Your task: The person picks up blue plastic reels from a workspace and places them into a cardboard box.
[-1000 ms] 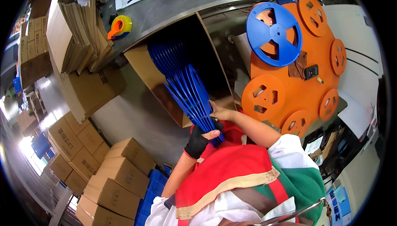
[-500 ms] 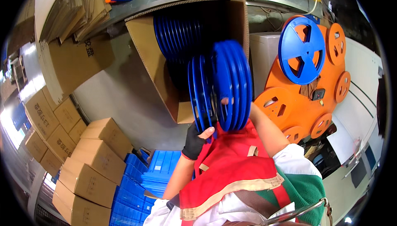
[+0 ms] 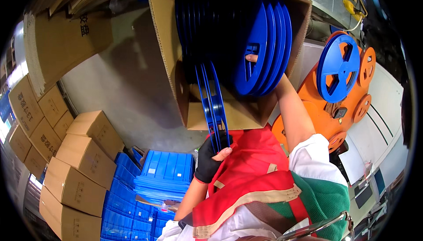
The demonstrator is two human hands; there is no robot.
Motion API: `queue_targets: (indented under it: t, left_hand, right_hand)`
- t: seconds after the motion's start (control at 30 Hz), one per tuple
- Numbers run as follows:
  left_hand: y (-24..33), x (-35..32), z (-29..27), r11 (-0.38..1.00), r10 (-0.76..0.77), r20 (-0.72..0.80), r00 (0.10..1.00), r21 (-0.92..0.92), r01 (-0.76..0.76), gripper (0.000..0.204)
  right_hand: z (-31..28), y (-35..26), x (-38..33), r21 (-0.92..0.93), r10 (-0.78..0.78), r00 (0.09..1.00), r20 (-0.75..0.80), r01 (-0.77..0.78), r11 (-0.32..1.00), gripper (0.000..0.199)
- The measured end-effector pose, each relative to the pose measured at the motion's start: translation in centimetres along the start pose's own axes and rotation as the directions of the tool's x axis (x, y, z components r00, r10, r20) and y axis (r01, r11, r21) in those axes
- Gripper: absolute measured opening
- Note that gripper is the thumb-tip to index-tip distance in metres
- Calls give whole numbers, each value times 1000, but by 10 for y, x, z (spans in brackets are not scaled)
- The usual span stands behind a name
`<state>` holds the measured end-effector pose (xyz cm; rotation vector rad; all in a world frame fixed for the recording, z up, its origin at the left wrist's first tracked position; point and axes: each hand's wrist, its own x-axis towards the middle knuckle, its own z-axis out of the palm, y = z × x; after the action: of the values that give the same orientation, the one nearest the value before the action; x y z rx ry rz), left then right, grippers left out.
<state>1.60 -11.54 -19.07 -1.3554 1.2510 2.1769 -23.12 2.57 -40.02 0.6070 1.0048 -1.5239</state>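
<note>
— Head view, left hand [image 3: 210,157]?
— Low at centre, in a black fingerless glove, fingers closed around the bottom rim of two thin blue reels [image 3: 212,104] held edge-on and upright, just in front of the open cardboard box [image 3: 169,60].

— And the right hand [image 3: 252,58]?
— Raised into the box mouth, mostly hidden behind the stack of blue reels [image 3: 264,47]; one fingertip showing through a cut-out in the front reel's face, pressed against it. Whether curled shut or spread behind the plastic, cannot tell.

— Where exactly, that stack?
— Standing on edge inside the box, toward its right wall, tilted slightly. More dark-blue reels [image 3: 198,25] deeper in, at the left of the box.

— Around the box?
— To the right, a large orange reel [image 3: 326,113] with round holes, and a blue spoked reel [image 3: 337,73] resting against it. Lower left, closed brown cartons [image 3: 77,166] stacked in rows, next to blue plastic crates [image 3: 163,175] nested in piles. Upper left, flat cardboard sheets [image 3: 61,38] leaning above grey floor [image 3: 123,95].

— Clothing?
— Red vest [image 3: 251,175] over white sleeves, green fabric at lower right.
</note>
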Motion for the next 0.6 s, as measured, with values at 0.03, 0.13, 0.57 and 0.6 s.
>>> queue_targets:
  t: [0.03,0.13,0.57,0.6]
  left_hand:
    - [0,0,-2,1000,13,-15,1000,1,-13,37]
    - [-2,1,-9,999,31,2,1000,41,-31,38]
    - [1,1,-3,999,-45,-101,994,-12,44,26]
    - [-3,2,-2,1000,16,-126,992,2,-16,26]
  right_hand:
    - [0,2,1,-10,5,1000,-5,-5,1000,57]
    - [3,5,5,-39,17,1000,-18,-17,999,57]
    - [11,-3,-117,-906,-908,401,124,419,61,38]
    - [-6,-9,-128,-921,-953,304,-2,370,120,40]
